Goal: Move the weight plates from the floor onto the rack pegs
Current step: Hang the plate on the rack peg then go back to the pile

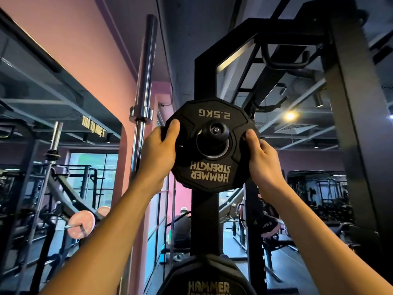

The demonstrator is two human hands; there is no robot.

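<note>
This is a commercial gym: a black steel rack (350, 103) carries a Hammer Strength weight plate (210, 145) on a peg (217, 130), a chrome barbell (144, 81) stands upright, and more racks (80, 184) and benches (278, 245) fill the room behind.

The one camera sits on the person's head. It looks forward and up, very close to the rack (205, 209) post.

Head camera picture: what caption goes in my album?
Both hands, left and right, hold a 2.5KG plate on the rack peg.
</note>
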